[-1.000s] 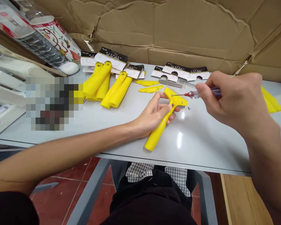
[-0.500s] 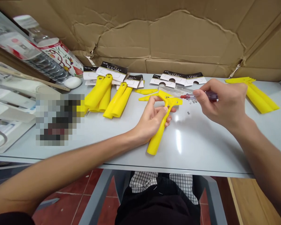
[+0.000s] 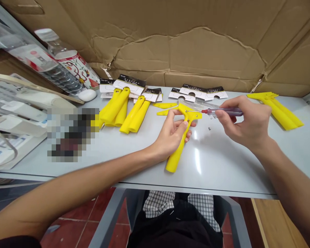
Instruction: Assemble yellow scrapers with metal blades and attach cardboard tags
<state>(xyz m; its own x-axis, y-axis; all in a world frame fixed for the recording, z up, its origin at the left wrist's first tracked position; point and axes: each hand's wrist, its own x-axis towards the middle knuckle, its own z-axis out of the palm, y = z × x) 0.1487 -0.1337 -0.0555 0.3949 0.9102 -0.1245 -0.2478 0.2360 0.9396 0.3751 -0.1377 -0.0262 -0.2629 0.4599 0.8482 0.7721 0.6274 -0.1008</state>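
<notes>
My left hand (image 3: 174, 136) is closed round the neck of a yellow plastic scraper (image 3: 176, 157), its round handle slanting down toward the table's front edge. Between the fingers and thumb of my right hand (image 3: 244, 120) lies a screwdriver (image 3: 228, 112) with a clear purplish handle and a red collar. Its thin shaft points left, and the tip meets the scraper's wide head at a screw hole. Several small screws (image 3: 209, 128) lie on the table below my right hand. Two flat yellow blade-shaped pieces (image 3: 166, 105) rest just behind the scraper head.
On the left lie several yellow handles (image 3: 116, 108) beside black-and-white cards (image 3: 130, 84). More cards (image 3: 192, 91) sit at the back. Further yellow scrapers (image 3: 282, 110) lie at the right. Plastic bottles (image 3: 74, 63) stand back left, and cardboard (image 3: 183, 51) walls the rear.
The view has shifted slightly, so everything sits a little further right or lower. Both hands keep their holds, and the screwdriver tip stays at the scraper head.
</notes>
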